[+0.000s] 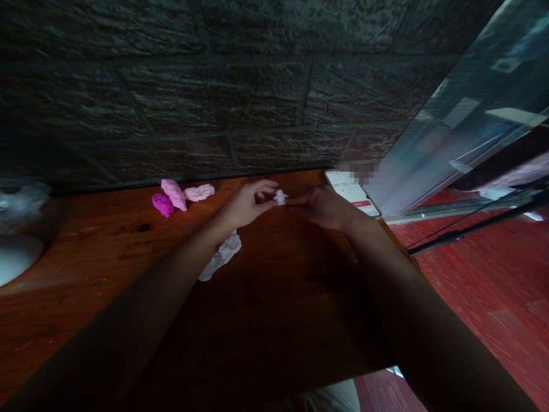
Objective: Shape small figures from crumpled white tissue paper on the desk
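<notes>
A small white figure [280,197] with a rounded top, which looks like modelling clay, is between the fingertips of both hands just above the table. My left hand [249,203] is curled, its thumb tip against the figure's left side. From the right, my right hand [321,206] meets the figure with its fingers pinched together. A crumpled whitish piece [222,255], perhaps plastic wrap or tissue, lies beside my left forearm. Farther left are lumps of clay: a magenta lump [162,204], a pink lump [174,194] and a pale pink lump [199,192].
A phone [354,193] showing a timer lies right of my right hand. The wooden table [266,320] meets a dark stone-patterned wall [257,103]. At the left edge stand a white rounded object [17,256] and clear plastic [26,203]. Reddish floor [480,286] shows at right.
</notes>
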`<state>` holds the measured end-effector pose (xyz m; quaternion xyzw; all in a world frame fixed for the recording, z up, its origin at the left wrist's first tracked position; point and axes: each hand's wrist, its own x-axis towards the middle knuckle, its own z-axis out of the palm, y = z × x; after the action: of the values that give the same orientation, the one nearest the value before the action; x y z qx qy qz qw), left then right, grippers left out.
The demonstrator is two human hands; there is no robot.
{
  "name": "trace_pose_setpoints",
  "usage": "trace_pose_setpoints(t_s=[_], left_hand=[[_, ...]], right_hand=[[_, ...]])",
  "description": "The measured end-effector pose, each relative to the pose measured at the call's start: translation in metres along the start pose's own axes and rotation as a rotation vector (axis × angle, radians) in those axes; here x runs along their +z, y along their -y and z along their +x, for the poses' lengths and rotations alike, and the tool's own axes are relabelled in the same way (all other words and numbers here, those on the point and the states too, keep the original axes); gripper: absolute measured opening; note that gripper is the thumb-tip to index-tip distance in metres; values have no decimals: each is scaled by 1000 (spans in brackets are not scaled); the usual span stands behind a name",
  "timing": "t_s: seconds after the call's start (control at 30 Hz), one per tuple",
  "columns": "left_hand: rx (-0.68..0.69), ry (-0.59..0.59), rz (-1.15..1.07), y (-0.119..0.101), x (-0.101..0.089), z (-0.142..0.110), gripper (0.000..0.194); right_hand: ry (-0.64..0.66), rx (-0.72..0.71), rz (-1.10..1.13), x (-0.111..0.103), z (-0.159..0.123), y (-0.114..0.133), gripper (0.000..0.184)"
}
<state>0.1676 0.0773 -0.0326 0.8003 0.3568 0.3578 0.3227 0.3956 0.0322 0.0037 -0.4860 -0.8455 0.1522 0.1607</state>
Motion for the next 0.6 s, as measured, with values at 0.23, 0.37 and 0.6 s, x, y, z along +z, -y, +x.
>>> trace_pose_setpoints(t_s=[0.23,0.37,0.6], left_hand=[[-31,27,17,-3,2,0,35],[-30,43,63,-7,0,0,31],[-27,30,28,-1,0,0,40]], right_hand=[[15,9,-19,5,3,-1,28],[7,23,9,5,3,-1,24],[14,-6,3,-1,-1,0,26]])
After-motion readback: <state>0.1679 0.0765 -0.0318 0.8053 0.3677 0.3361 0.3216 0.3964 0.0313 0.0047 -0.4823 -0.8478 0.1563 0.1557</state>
